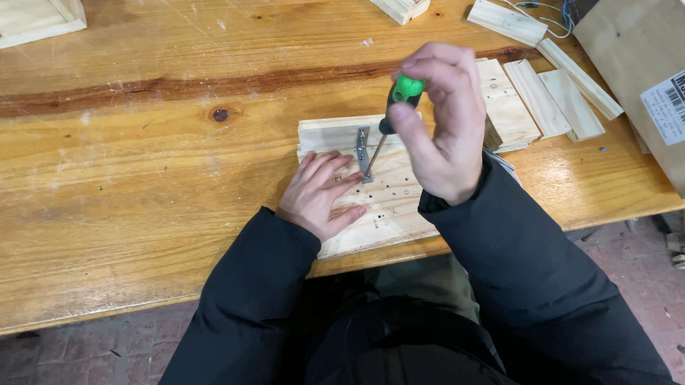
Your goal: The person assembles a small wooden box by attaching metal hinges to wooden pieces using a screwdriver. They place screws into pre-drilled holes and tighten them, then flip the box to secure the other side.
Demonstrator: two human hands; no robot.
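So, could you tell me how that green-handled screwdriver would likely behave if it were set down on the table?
The screwdriver looks stiff: a thin metal shaft under a rounded green handle in the right hand. With so round a handle it may roll on the smooth table. It seems light, since fingertips alone hold it upright over the bracket.

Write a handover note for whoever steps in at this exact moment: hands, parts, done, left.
Left hand: flat on the board, fingertips beside the bracket.
Right hand: gripping the screwdriver, tip down at the bracket's lower end.
Board lies at the table edge, several holes showing.
Done: bracket placed on the board.
Left: whether the screw is seated can't be told. Loose slats lie to the right.
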